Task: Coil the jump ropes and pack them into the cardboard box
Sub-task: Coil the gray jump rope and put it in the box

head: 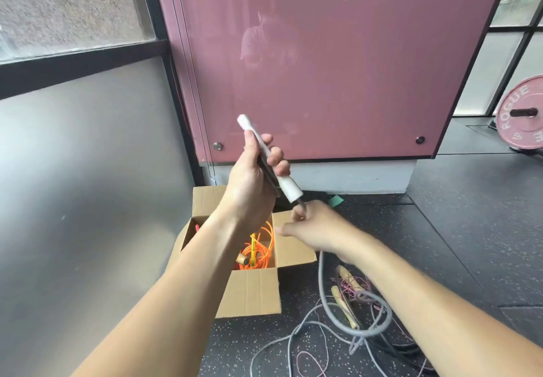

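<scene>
My left hand is raised above the open cardboard box and grips the white handle of a grey jump rope, tilted with a dark handle alongside it. Just below the handle's lower end, my right hand pinches the grey rope, which runs down to loose loops on the floor. Inside the box lies a coiled orange rope with a wooden handle. A thin pink rope with wooden handles lies tangled on the floor under my right forearm.
A dark speckled rubber floor spreads to the right. A pink glass panel stands behind the box, with a frosted window wall on the left. A pink weight plate sits on a barbell at the far right.
</scene>
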Tool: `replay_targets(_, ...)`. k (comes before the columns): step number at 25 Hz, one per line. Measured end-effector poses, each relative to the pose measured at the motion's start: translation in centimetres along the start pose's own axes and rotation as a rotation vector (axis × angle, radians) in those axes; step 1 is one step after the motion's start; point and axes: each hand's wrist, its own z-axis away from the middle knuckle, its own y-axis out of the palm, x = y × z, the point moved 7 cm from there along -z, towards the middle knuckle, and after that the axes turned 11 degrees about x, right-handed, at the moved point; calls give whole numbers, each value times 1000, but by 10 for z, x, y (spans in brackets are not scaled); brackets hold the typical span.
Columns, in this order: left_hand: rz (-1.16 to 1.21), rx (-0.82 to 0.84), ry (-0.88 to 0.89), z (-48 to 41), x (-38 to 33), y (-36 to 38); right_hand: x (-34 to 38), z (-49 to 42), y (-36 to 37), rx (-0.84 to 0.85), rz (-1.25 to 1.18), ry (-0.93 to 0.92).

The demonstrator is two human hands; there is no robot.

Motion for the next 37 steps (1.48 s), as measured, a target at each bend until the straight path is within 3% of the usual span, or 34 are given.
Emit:
replay_targets(3, -244, -168, 200, -1, -18, -20, 14, 8, 28, 176, 21, 33)
replay_targets(5, -630, -236, 224, 0, -34, -35, 17, 17, 40, 297, 195, 47)
replay_targets(7, -1225, -253, 60, 3, -39, -46, 28, 20, 32, 221, 376, -74)
replay_targets(8, -1447, -205, -138, 3, -28, -57, 36, 21, 19, 88, 416, -164)
replay_targets(9, -1521, -125, -384, 9, -10, -70, 43, 23, 3, -76, 428, -247)
replay_targets(11, -1210, 83, -785, 29, 31, -79, 45, 30, -29, -334, 392, -332)
replay_targets(12, -1035, 160, -892, 37, 45, -74, 41, 31, -41, -398, 344, -338)
replay_targets(17, -664, 330, -941, 44, 48, -14, 13, 26, -79, -514, -177, -288)
replay_targets(19, -475, 409, -872, 43, 44, 1, 2, 23, -87, -520, -379, -283)
replay_targets(21, -279, 372, -721, 36, 35, 6, -9, 14, -79, -437, -388, -223)
replay_targets(24, 30, 258, -438, 19, 22, 5, -9, -3, -25, -77, 45, -114)
replay_targets(26, 119, 159, -241, 10, 16, -1, -4, -1, 19, 154, 161, -65)
replay_targets(28, 153, 12, -27, 3, 4, -15, 7, 5, 43, 253, 206, -55)
replay_targets(30, -4, -143, 103, -2, -10, -34, 23, 10, 36, 177, 226, -132)
replay_targets(32, -471, -240, 86, -1, -19, -47, 40, 13, 8, -31, 254, -262)
replay_targets(35, -1202, -170, -134, 6, -2, -37, 48, 22, -24, -261, 374, -395)
replay_targets(37, -1389, -65, -294, 6, 16, -26, 47, 29, -37, -394, 415, -438)
